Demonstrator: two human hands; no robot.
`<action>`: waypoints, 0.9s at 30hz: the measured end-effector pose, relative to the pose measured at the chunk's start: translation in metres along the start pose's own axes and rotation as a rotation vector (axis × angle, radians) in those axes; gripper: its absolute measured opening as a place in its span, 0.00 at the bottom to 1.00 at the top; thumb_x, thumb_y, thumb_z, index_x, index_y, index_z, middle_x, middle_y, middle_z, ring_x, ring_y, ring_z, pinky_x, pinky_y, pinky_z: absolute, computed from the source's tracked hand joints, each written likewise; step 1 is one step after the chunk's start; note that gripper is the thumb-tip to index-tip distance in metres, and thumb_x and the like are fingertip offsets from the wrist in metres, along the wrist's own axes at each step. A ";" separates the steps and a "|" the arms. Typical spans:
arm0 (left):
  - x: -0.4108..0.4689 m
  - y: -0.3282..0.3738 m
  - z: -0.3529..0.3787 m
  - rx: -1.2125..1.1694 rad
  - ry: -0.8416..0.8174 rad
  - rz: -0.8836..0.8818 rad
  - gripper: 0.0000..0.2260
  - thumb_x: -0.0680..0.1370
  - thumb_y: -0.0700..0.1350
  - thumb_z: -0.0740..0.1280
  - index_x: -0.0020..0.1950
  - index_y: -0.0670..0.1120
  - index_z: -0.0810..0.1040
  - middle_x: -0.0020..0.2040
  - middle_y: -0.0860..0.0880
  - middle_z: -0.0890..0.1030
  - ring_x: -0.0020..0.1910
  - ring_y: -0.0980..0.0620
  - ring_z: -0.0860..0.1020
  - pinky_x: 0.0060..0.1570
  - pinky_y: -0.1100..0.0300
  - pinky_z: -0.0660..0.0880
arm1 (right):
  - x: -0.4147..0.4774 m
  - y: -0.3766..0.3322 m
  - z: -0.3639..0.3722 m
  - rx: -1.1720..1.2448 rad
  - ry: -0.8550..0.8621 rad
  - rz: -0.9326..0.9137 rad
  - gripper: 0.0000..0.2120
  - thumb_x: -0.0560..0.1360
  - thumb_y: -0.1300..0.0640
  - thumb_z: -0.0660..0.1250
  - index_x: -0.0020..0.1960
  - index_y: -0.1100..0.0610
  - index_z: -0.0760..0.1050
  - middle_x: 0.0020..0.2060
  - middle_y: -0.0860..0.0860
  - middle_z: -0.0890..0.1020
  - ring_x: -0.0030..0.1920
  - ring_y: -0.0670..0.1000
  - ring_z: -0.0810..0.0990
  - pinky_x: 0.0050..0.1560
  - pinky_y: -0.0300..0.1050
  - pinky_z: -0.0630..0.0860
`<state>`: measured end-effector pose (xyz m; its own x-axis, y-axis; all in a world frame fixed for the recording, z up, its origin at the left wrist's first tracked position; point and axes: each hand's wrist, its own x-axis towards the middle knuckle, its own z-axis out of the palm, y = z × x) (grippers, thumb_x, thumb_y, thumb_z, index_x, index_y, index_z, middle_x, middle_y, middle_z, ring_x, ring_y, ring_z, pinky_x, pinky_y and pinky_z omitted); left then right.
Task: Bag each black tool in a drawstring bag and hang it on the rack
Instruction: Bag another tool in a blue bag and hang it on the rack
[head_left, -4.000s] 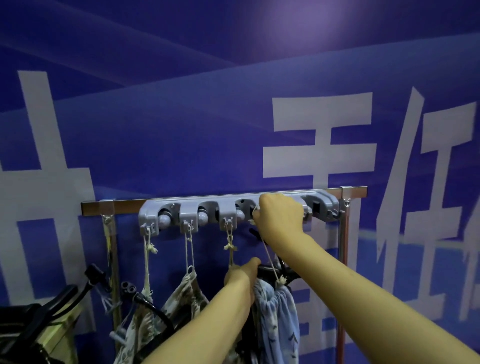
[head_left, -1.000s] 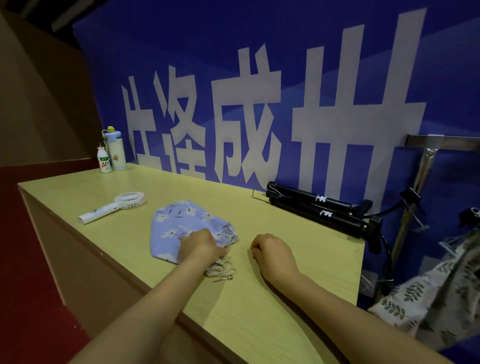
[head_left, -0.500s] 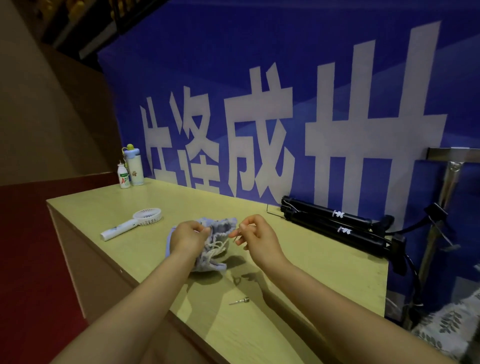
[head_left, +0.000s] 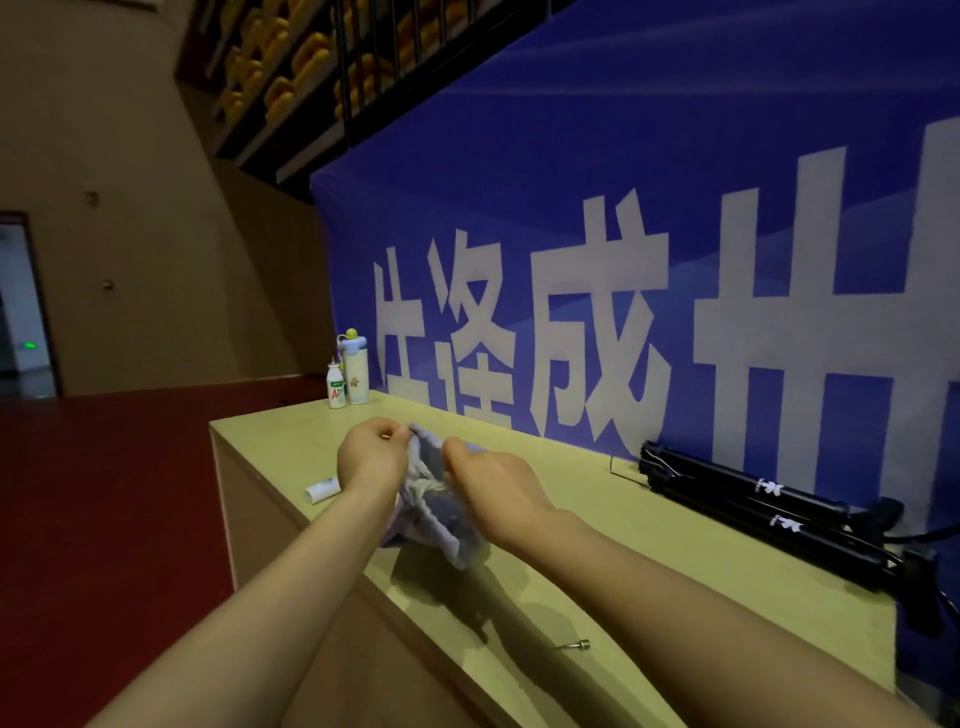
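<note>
Head view shows us first the blue banner (head_left: 623, 208) behind everything, then the long pale bench (head_left: 675, 545) in front of it. Against the banner on the bench lie the black tools (head_left: 758, 506), folded pole-like stands lying side by side, well apart from our hands. They look rigid and fairly heavy for their length, so we judge each is best gripped round the middle of its shaft and fed into a bag end first. The bag (head_left: 441, 519) hangs between our hands just above the bench edge; it is soft, light floral cloth that will sag and close on itself, so we should hold it by the hem at the mouth, on both sides, to keep it open. Our left hand (head_left: 371, 457) is pinched shut on the near-left rim of the bag, and our right hand (head_left: 493, 486) is closed on the opposite rim, stretching the mouth. Two bottles (head_left: 349, 375) stand at the far corner, a white handle (head_left: 322, 491) peeks out beside our left wrist, and a small metal pin (head_left: 577, 645) lies near the front edge.
</note>
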<state>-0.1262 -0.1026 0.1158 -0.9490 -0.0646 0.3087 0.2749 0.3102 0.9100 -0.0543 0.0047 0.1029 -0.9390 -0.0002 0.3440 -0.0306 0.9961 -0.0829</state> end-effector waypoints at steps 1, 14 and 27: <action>0.001 0.005 -0.006 0.001 0.084 0.005 0.09 0.80 0.44 0.61 0.48 0.43 0.80 0.47 0.41 0.81 0.47 0.40 0.78 0.47 0.52 0.74 | 0.005 -0.007 -0.001 -0.006 -0.021 0.031 0.30 0.71 0.53 0.69 0.67 0.57 0.59 0.60 0.56 0.75 0.57 0.57 0.77 0.57 0.50 0.74; -0.013 0.041 -0.075 0.177 0.250 0.274 0.10 0.81 0.44 0.56 0.47 0.41 0.74 0.43 0.44 0.74 0.44 0.45 0.71 0.42 0.57 0.62 | -0.017 -0.034 -0.025 0.434 0.339 -0.007 0.07 0.81 0.52 0.55 0.53 0.56 0.66 0.47 0.57 0.82 0.44 0.59 0.79 0.42 0.50 0.75; -0.067 0.063 -0.032 0.190 -0.091 0.441 0.09 0.80 0.42 0.60 0.50 0.37 0.76 0.51 0.36 0.79 0.52 0.38 0.76 0.52 0.50 0.72 | -0.065 -0.009 -0.041 0.151 0.227 -0.074 0.05 0.77 0.54 0.61 0.49 0.55 0.72 0.43 0.55 0.80 0.41 0.57 0.77 0.40 0.50 0.74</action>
<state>-0.0403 -0.1090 0.1609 -0.7605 0.1920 0.6203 0.6285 0.4575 0.6290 0.0215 -0.0009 0.1199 -0.8319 -0.0356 0.5537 -0.1629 0.9696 -0.1824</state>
